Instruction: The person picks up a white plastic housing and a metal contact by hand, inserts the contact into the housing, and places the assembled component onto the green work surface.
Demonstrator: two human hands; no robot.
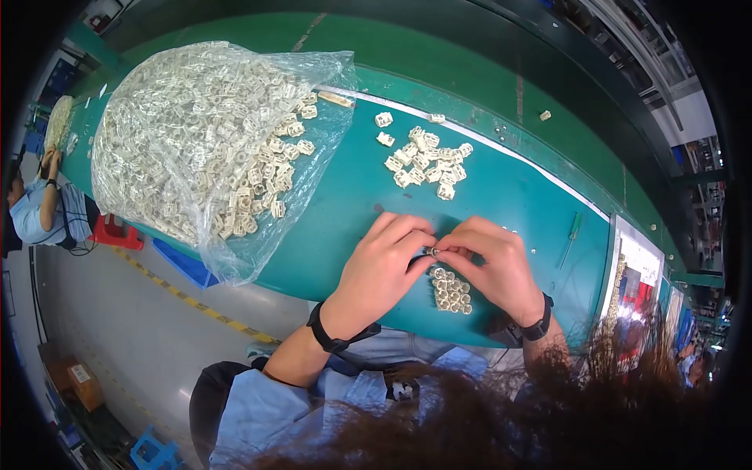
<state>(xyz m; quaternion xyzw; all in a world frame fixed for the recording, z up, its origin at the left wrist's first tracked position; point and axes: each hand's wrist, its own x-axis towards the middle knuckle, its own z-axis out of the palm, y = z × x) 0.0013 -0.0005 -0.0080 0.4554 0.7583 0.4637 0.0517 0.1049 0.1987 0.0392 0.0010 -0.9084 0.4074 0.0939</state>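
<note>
Both hands meet over the green table, fingertips pinched together. My left hand (381, 262) and my right hand (499, 262) grip one small part (430, 251) between them; fingers cover most of it, so its exact kind is hidden. Just below the fingertips stands a tight block of cream plastic pieces (452, 292), set in rows with their round openings up. Beyond the hands lies a loose pile of similar cream plastic pieces (427, 159), tumbled at various angles. A black band circles each wrist.
A large clear plastic bag (180, 141) of cream pieces fills the table's left, its mouth spilling toward the middle. A green-handled screwdriver (576, 227) lies at right, near a white-edged board (627, 266). Another person (51, 207) works at far left. A red stool (117, 233) stands below.
</note>
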